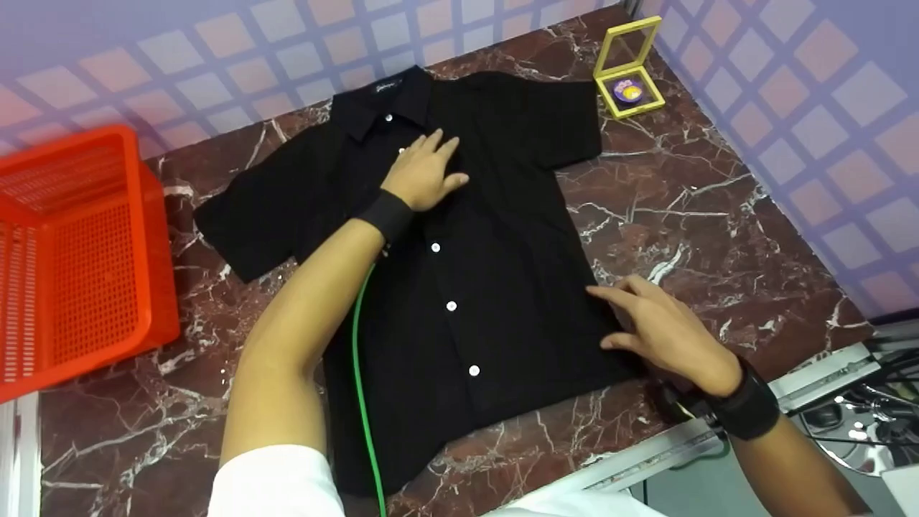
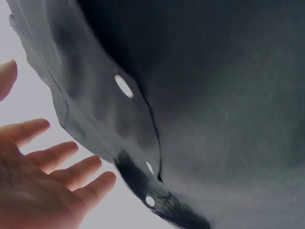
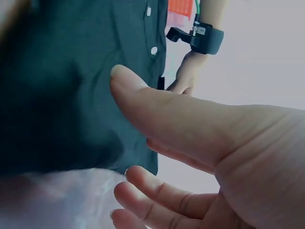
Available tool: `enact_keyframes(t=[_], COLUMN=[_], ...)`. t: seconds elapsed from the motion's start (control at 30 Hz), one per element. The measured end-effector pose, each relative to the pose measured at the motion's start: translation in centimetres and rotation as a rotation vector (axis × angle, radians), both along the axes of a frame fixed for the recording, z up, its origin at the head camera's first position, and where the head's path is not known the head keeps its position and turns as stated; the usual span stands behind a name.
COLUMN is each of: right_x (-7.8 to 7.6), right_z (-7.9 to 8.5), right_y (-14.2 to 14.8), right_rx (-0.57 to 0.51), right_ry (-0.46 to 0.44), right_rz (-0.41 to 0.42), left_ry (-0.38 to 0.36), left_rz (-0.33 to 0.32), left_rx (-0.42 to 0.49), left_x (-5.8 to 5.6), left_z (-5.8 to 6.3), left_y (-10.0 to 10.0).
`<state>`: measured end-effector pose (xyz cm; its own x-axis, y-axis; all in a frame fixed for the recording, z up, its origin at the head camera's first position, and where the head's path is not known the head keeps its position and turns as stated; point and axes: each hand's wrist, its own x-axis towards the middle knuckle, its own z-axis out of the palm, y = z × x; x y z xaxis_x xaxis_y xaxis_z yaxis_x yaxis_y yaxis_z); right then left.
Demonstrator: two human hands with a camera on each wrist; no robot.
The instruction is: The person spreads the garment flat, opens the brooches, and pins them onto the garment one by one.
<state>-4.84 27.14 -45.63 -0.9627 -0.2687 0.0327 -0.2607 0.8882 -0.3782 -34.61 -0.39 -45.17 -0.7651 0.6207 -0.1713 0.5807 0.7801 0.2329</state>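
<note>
A black short-sleeved shirt (image 1: 517,273) with white buttons lies front side up, its collar (image 1: 391,108) toward the wall. Over the upper button strip is my left hand (image 1: 423,172), fingers spread and pointing at the collar. In the left wrist view, the left hand's fingers (image 2: 66,167) are extended beside the shirt's buttoned edge. My right hand (image 1: 660,327) is at the shirt's lower right side edge, its fingertips at the cloth and nothing gripped. The right wrist view has the thumb (image 3: 167,114) in front of the shirt, with the other fingers loosely bent below it.
An orange-red plastic basket (image 1: 154,251) stands on the left of the marbled table (image 1: 668,194). At the back right sits an open yellow frame box (image 1: 632,93) with a purple round item inside. A green cable (image 1: 359,359) runs from the left wristband across the shirt.
</note>
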Motion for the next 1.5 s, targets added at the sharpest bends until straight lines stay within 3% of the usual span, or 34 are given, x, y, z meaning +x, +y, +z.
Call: enact_keyframes(t=[0.37, 0.6, 0.87, 1.07, 1.3, 1.5], right_x=[-4.2, -7.5, -12.3, -15.0, -18.0, -21.4], right_z=[2.6, 4.3, 5.3, 5.4, 4.7, 4.1], right_y=[-1.5, -2.0, -0.9, 0.8, 3.4, 5.0], right_rx=[0.052, 0.048, 0.040, 0.053, 0.053, -0.008], right_ry=[0.088, 0.034, -0.058, -0.117, -0.124, -0.198], right_rz=[0.022, -0.011, -0.073, -0.113, -0.118, -0.150], left_ry=[0.061, 0.059, 0.081, 0.068, 0.069, 0.082], left_rz=[-0.006, 0.053, 0.092, 0.127, 0.143, 0.160], left_rx=[-0.011, -0.028, -0.036, -0.057, -0.070, -0.091], left_x=[2.9, 3.5, 3.8, 4.0, 3.7, 3.9], left_z=[-1.1, -2.0, -1.8, -2.1, -2.8, -3.2], left_y=[0.0, -1.3, -3.1, -3.8, -2.7, -2.8])
